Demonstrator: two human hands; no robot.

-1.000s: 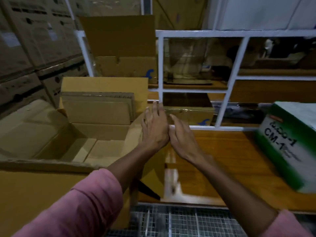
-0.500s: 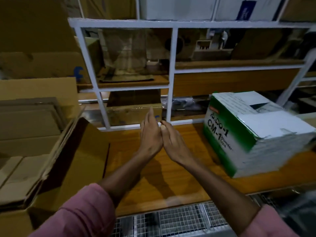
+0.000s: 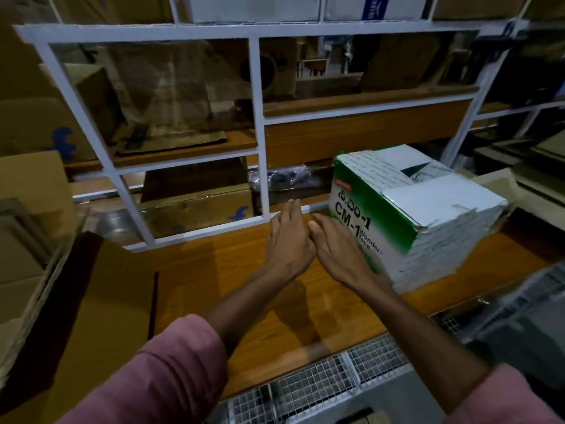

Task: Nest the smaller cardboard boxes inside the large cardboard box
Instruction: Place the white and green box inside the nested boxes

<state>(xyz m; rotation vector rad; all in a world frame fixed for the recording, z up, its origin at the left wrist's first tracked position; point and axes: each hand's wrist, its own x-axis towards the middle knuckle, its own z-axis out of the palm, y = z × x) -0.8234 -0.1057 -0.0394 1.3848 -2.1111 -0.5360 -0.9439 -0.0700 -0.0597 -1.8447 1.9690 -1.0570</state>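
The green-and-white box [image 3: 406, 209], just right of the right hand [image 3: 339, 255], carries black print on its green side: a line of non-Latin script ending in "-1", then "CM-1", then smaller "Wonder Tape". A small red label sits above this print; its text is too small to read. A blue "f" logo marks the cardboard box [image 3: 195, 209] beyond the left hand [image 3: 290, 240]. A second blue "f" marks the carton [image 3: 39, 133] far left.
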